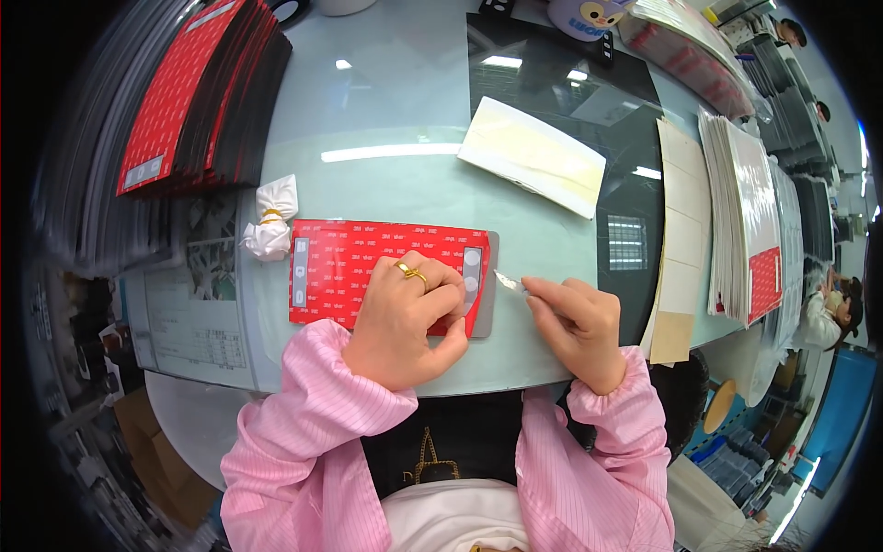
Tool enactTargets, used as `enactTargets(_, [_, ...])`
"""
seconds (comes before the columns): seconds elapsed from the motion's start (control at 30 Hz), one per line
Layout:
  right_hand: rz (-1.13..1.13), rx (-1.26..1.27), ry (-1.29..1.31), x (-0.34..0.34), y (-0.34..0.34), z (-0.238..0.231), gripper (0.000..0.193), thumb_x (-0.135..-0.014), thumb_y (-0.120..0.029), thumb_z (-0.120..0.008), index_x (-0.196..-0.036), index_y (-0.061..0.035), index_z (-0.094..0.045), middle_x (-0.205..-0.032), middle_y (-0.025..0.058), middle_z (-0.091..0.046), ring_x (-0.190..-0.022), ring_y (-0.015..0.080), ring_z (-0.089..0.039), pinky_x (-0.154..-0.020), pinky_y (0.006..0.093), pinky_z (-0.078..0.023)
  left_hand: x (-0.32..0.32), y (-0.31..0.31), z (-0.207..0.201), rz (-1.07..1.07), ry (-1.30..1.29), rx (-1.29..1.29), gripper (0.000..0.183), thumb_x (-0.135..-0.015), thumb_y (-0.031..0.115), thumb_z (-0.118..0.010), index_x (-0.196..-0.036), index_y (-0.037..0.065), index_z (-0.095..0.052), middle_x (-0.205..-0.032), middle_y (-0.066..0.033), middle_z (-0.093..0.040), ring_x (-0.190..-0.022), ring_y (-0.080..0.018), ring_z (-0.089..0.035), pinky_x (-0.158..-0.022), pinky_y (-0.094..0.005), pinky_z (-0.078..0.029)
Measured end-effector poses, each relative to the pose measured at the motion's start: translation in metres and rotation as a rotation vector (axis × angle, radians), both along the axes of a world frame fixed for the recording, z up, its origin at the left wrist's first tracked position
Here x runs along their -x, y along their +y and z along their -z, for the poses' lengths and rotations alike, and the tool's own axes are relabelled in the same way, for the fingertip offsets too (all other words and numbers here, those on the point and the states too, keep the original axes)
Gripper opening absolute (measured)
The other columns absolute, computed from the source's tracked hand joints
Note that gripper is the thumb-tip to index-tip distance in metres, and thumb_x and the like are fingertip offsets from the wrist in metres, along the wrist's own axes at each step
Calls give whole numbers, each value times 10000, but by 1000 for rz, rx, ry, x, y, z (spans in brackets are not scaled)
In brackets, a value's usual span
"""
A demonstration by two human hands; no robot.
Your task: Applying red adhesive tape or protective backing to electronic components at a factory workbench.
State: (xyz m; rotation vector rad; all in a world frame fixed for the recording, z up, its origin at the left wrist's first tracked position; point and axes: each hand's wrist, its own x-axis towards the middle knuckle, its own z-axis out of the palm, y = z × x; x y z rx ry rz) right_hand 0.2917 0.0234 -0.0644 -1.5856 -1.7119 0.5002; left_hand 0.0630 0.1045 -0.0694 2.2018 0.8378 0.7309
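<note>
A flat panel covered in red printed film (336, 276) lies on the table in front of me. Along its right side the film's edge curves, and a grey strip (494, 276) shows beyond it. My left hand (405, 322), with a gold ring, presses on the panel's right half with bent fingers; its thumb and index fingertip are close together near the lower right corner. My right hand (584, 327) is just right of the panel, thumb and fingers pinched on a small, pointed, silvery-white piece (508, 281). That piece points at the grey strip, apart from it.
Left of the panel sits a knotted white bundle (273, 207). Stacked red-faced panels (189, 92) stand at the far left. Beyond the panel lies a cream pad (533, 155). Brown card sheets (679, 230) and a white stack (736, 212) line the right; a lilac cup (579, 18) stands behind.
</note>
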Motion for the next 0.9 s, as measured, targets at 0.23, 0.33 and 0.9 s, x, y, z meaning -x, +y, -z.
enactTargets(0.23, [45,23,60,-3,-1,2,273,-810,62,-738,-1059,-41,-780,-598,42,-505,-489,112,-456,-469,277,-335,0,1,0,7,6,2,166,-655,8,-683,-695,89,-544,-894,-21,-651,-831,-234,-557,-772,-374,-375])
enactTargets(0.33, [20,14,51,-2,0,0,276,-803,63,-740,-1056,-40,-780,-598,41,-504,-486,111,-456,-465,281,-330,-1,1,0,0,-1,-5,164,-657,10,-686,-691,89,-546,-894,-20,-652,-833,-231,-558,-779,-371,-378])
enactTargets(0.9, [-5,-28,26,-4,-1,1,265,-809,59,-740,-1052,-37,-781,-587,43,-498,-472,112,-450,-459,284,-327,1,1,0,13,-11,-7,164,-662,14,-693,-706,93,-556,-901,-15,-653,-856,-226,-563,-792,-369,-380])
